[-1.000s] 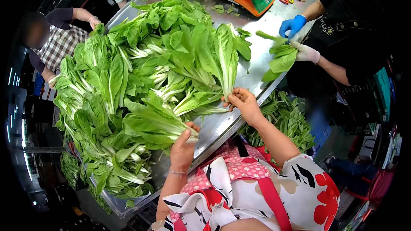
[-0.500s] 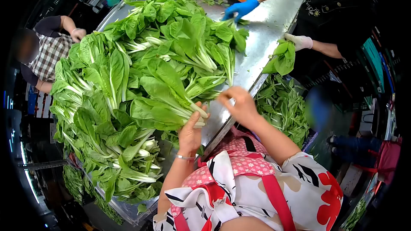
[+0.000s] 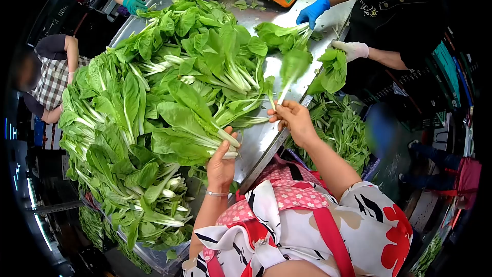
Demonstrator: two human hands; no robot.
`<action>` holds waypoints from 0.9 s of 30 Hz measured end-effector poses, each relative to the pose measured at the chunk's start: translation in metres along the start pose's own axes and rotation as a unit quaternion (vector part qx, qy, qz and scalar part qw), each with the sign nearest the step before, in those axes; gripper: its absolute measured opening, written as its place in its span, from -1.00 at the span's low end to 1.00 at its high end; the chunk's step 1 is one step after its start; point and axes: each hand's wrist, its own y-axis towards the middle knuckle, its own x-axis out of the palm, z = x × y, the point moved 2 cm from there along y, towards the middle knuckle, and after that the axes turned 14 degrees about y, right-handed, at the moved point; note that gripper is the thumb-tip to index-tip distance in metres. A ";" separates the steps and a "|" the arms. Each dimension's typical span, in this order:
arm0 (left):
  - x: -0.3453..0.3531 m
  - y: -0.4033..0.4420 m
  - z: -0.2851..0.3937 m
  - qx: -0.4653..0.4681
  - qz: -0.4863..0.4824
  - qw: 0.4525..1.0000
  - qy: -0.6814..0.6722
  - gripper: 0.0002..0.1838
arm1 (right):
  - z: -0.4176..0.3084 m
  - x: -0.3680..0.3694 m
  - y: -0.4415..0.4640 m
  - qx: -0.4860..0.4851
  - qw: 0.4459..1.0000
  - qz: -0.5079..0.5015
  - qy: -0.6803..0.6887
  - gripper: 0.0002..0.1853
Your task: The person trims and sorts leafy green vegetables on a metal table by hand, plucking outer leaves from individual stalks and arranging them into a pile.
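At the frame's centre, the left hand had its fingers closed round the pale stem ends of a leafy bunch, its long axis running from stems at lower right to tips at upper left, while the right hand pinched the base of a blurred, upward-pointing leaf above the metal desk.

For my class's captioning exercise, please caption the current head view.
Left hand holds a bunch of greens, right hand a leafy stem, at a metal table.
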 end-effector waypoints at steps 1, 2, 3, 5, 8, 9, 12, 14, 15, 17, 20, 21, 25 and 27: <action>0.001 -0.001 -0.001 0.000 0.001 1.000 0.000 -0.43 | 0.002 0.003 -0.008 -0.032 0.999 -0.010 0.013 -0.72; 0.002 -0.002 -0.003 -0.005 0.006 1.000 0.005 -0.45 | 0.005 0.006 -0.014 -0.063 0.997 -0.020 0.026 -0.71; 0.001 -0.004 -0.004 -0.010 0.013 1.000 0.010 -0.47 | 0.010 0.009 -0.019 -0.080 0.995 -0.040 0.045 -0.69; 0.000 -0.002 -0.008 -0.002 0.014 1.000 0.017 -0.47 | 0.014 0.016 -0.024 -0.095 0.994 -0.050 0.029 -0.68; 0.001 -0.004 -0.010 0.005 0.025 0.999 0.027 -0.48 | 0.022 0.028 -0.033 -0.114 0.986 -0.071 -0.096 -0.71; 0.000 -0.003 -0.012 0.001 0.008 0.999 0.034 -0.47 | 0.017 0.038 -0.039 -0.181 0.952 -0.086 -0.231 -0.72; -0.001 -0.004 -0.021 0.019 0.000 1.000 0.007 -0.50 | 0.027 0.062 -0.041 -0.322 0.819 -0.157 -0.448 -0.73; 0.001 -0.005 -0.018 0.008 0.000 1.000 0.004 -0.52 | 0.035 0.068 -0.040 -0.366 0.760 -0.179 -0.506 -0.68; 0.003 -0.005 -0.017 0.004 -0.001 1.000 0.002 -0.53 | 0.031 0.069 -0.037 -0.367 0.760 -0.182 -0.504 -0.68; -0.004 -0.002 -0.010 0.004 0.012 1.000 0.015 -0.53 | 0.021 0.075 -0.028 -0.276 0.778 -0.311 -0.471 -0.71; -0.005 -0.001 -0.003 0.041 0.036 0.998 0.018 -0.51 | 0.000 0.065 0.026 -0.338 0.813 -0.133 -0.455 -0.78; -0.006 -0.002 -0.001 0.044 0.055 0.998 0.001 -0.51 | -0.007 0.065 0.044 -0.359 0.804 -0.050 -0.471 -0.71; -0.002 -0.012 0.012 0.070 0.063 0.996 -0.004 -0.51 | 0.000 0.052 0.101 -0.269 0.818 0.016 -0.507 -0.64; -0.009 -0.015 0.017 0.090 0.061 0.994 -0.019 -0.48 | -0.002 0.048 0.107 -0.164 0.915 0.000 -0.368 -0.68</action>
